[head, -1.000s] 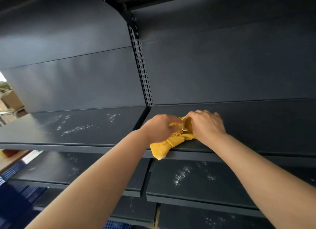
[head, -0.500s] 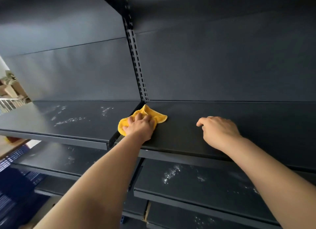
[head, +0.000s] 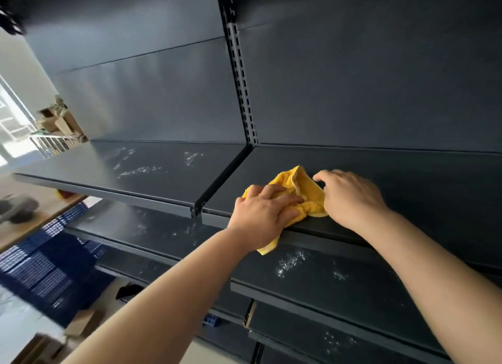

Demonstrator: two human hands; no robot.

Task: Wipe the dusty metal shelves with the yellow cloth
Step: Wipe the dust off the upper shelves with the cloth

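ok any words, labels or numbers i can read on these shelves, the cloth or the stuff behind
None can be read.
The metal shelves, yellow cloth and slotted upright show no print.
The boxes and blue crates are too blurred to tell.

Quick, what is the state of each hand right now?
Left hand: open, pressing on the yellow cloth.
Right hand: at the cloth's edge; open or holding cannot be told.

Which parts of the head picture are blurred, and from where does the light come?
Head view: the blue crates at lower left are motion-blurred; the yellow cloth, left hand and right hand are sharp; daylight comes from the window at left, giving a soft sheen on the back panel.
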